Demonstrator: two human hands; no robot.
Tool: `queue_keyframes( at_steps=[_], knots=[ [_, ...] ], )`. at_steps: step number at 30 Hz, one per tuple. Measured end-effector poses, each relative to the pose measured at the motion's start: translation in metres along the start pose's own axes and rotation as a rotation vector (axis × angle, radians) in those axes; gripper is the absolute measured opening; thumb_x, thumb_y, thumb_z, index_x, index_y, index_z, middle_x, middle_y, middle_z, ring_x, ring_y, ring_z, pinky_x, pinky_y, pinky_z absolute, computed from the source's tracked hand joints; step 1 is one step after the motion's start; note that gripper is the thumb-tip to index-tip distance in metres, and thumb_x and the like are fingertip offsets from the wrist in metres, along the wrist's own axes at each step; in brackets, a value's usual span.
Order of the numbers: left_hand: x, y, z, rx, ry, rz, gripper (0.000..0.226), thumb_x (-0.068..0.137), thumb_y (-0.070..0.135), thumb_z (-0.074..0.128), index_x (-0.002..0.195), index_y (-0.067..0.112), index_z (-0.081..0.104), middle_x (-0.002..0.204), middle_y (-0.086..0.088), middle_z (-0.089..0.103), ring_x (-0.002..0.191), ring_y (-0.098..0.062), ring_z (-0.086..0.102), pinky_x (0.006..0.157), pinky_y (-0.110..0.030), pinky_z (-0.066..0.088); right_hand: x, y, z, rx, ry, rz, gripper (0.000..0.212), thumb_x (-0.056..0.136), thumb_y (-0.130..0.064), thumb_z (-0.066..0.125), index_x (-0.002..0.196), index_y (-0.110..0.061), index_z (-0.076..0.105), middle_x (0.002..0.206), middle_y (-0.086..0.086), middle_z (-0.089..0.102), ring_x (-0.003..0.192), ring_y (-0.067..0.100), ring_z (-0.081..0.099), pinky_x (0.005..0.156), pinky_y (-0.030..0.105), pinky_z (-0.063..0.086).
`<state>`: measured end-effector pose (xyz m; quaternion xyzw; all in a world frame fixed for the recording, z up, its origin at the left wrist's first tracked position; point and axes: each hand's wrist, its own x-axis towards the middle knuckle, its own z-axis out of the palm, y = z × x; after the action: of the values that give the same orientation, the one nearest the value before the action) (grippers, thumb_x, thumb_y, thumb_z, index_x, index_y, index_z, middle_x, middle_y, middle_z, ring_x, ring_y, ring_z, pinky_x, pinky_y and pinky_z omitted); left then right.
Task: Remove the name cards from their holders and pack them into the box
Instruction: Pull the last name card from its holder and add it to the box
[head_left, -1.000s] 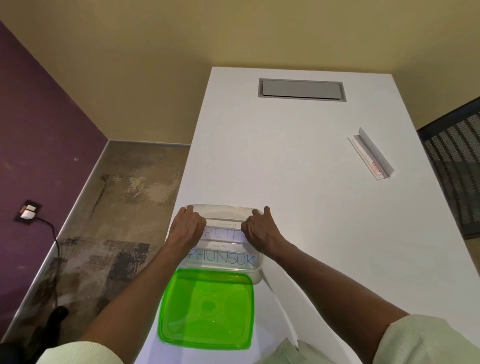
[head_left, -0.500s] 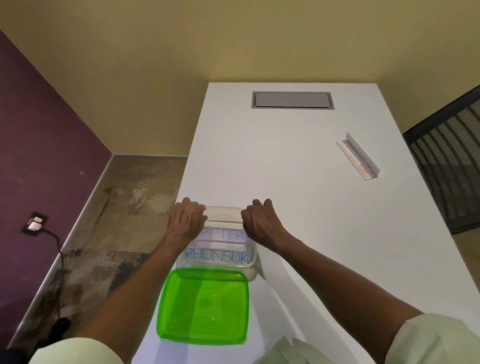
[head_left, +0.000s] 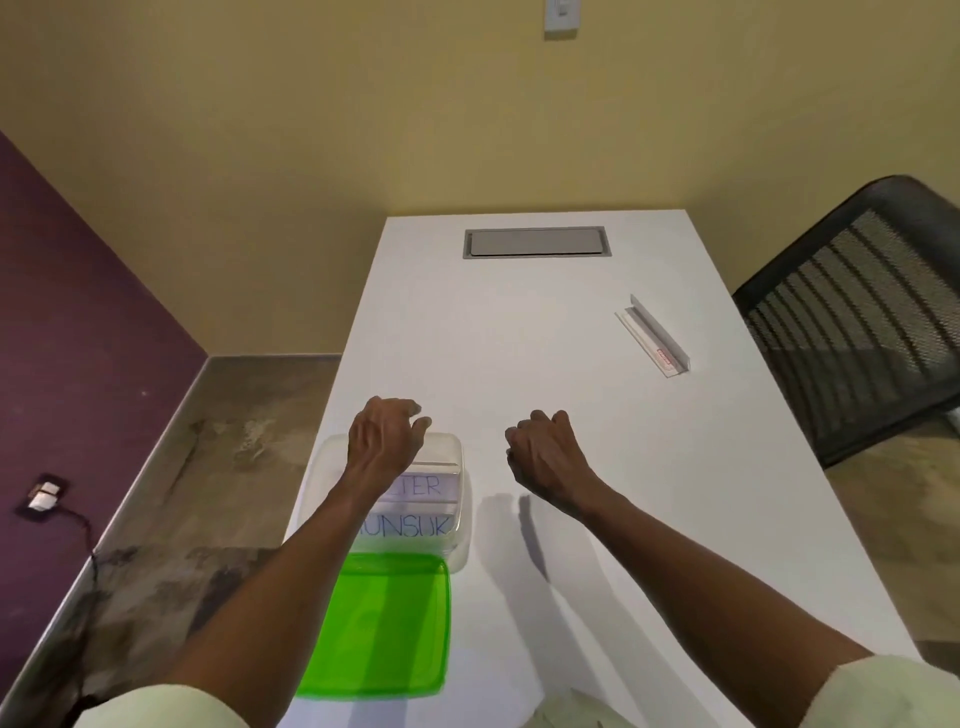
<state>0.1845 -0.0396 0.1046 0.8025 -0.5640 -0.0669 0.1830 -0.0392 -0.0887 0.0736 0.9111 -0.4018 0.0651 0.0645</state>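
Observation:
A clear plastic box (head_left: 464, 512) stands near the white table's left edge with two name cards inside, one reading PETER (head_left: 428, 487) and one reading PHUNSUK (head_left: 415, 526). My left hand (head_left: 387, 439) hovers over the box's far side, fingers loosely curled, holding nothing. My right hand (head_left: 543, 454) hangs above bare table to the right of the box, fingers loosely curled and empty. A clear card holder (head_left: 655, 336) with a white strip in it lies far right on the table.
A green lid (head_left: 382, 626) lies flat just in front of the box. A grey cable hatch (head_left: 536, 242) is set into the table's far end. A black mesh chair (head_left: 857, 312) stands at the right edge. Floor drops off to the left.
Both hands have lifted off the box's far rim. My right hand has moved right, away from the box, and my left hand has risen above it. The camera has tilted up.

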Motion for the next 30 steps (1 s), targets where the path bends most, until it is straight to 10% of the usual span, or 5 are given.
queue_keyframes(
  at_steps=[19,30],
  knots=[
    [-0.009,0.154,0.05,-0.104,0.007,0.064,0.026,0.09,0.033,0.063,0.108,0.017,0.071,0.115,0.001,0.07,0.117,-0.021,0.056,0.094,-0.031,0.044,-0.095,0.148,-0.011,0.045,0.037,0.252,0.023,0.059,-0.01,0.077,0.062,-0.014,0.055,0.051,0.0,0.048,0.05,0.025,0.049,0.05,0.025,0.033],
    [0.016,0.215,0.079,-0.052,-0.015,0.135,0.025,0.091,0.028,0.05,0.079,0.014,0.067,0.073,0.0,0.068,0.076,-0.023,0.062,0.062,-0.028,0.048,-0.108,0.21,0.001,0.213,-0.078,0.45,0.004,0.074,-0.01,0.062,0.074,-0.006,0.063,0.064,0.009,0.063,0.068,0.033,0.059,0.06,0.035,0.044]
  ],
)
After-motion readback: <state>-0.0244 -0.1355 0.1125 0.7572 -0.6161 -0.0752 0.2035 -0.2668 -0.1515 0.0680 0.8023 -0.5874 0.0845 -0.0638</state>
